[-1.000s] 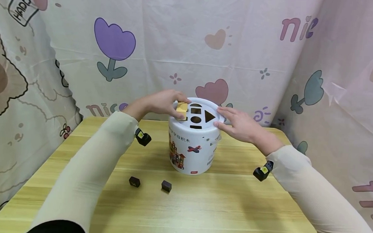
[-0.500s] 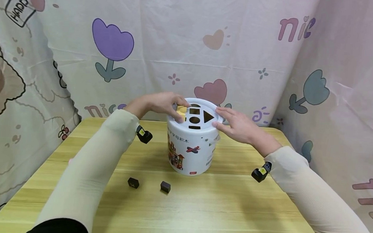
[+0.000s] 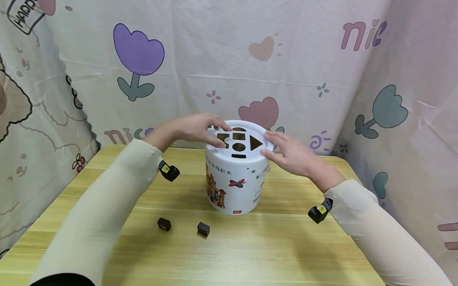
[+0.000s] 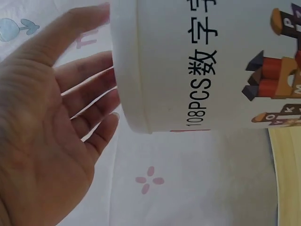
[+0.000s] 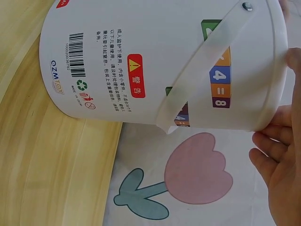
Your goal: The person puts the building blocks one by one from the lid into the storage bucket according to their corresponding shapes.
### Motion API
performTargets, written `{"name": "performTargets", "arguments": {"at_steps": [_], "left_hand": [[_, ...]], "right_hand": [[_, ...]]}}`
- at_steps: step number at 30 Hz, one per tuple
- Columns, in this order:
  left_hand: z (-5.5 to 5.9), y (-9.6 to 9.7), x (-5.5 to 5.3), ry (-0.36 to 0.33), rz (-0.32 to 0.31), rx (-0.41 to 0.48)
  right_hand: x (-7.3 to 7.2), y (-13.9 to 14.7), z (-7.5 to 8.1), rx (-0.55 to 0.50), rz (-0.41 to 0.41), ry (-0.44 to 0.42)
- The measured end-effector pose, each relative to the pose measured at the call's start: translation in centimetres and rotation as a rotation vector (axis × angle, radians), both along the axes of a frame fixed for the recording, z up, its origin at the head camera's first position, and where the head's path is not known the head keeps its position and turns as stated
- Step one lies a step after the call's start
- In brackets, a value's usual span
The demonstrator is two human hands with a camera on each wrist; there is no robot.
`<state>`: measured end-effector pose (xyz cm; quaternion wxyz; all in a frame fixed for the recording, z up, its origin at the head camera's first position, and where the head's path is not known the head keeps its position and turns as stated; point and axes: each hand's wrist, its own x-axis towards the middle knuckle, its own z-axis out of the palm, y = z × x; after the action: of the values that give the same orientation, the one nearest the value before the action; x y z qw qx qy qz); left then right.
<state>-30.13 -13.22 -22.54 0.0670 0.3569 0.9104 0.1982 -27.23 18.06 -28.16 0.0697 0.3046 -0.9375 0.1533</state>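
Observation:
A white toy-block bucket (image 3: 232, 187) stands upright, and its white lid (image 3: 256, 154) has several shaped holes. My left hand (image 3: 193, 127) hovers at the lid's left side with thumb and fingers spread around a dark cutout, nothing between them. In the left wrist view, the left hand (image 4: 51, 108) has its fingertips partly hidden behind the lid's edge. My right hand (image 3: 295, 153) rests on the right rim of the lid, fingers and thumb apart. The right wrist view shows the right hand (image 5: 282, 155) with fingertips at the rim. The yellow block is out of sight.
Two small dark blocks, one on the left (image 3: 164, 224) and one on the right (image 3: 203, 229), lie on the wooden table (image 3: 245, 262) in front of the bucket. A white carrying handle (image 5: 202, 66) hangs on the bucket's side. A patterned curtain (image 3: 204, 36) encloses the back and sides.
The yellow block sank through the left cutout of the lid and is gone from view. My left hand has released it and drawn slightly left. The right hand stays on the rim.

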Motion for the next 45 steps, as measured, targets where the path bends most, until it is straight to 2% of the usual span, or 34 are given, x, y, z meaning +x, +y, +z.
{"name": "performTargets", "arguments": {"at_steps": [5, 12, 18, 23, 29, 35, 40, 45], "left_hand": [[0.1, -0.8, 1.4, 0.069, -0.025, 0.057], [-0.3, -1.9, 3.6, 0.131, -0.067, 0.109], [-1.6, -3.0, 5.4, 0.211, -0.143, 0.161], [-3.0, -4.0, 7.0, 0.223, -0.172, 0.203], [-4.8, -4.8, 9.0, 0.202, -0.197, 0.248], [-7.1, -5.0, 10.2, 0.157, -0.249, 0.274], [-9.3, -5.3, 11.1, 0.077, -0.213, 0.240], [-11.4, -5.4, 11.5, 0.055, -0.192, 0.203]], "right_hand": [[-0.1, 0.1, 0.0, 0.000, -0.006, -0.004], [-0.1, 0.1, 0.0, -0.015, -0.010, -0.010], [-0.2, 0.0, -0.1, -0.018, -0.003, -0.004], [-0.2, -0.1, -0.1, -0.021, 0.001, 0.000], [-0.1, -0.2, -0.2, -0.025, 0.006, 0.003], [0.0, -0.1, -0.3, -0.022, -0.001, -0.004], [0.1, -0.1, -0.3, -0.018, -0.003, -0.007], [0.2, -0.1, -0.3, -0.012, -0.004, -0.008]]}}
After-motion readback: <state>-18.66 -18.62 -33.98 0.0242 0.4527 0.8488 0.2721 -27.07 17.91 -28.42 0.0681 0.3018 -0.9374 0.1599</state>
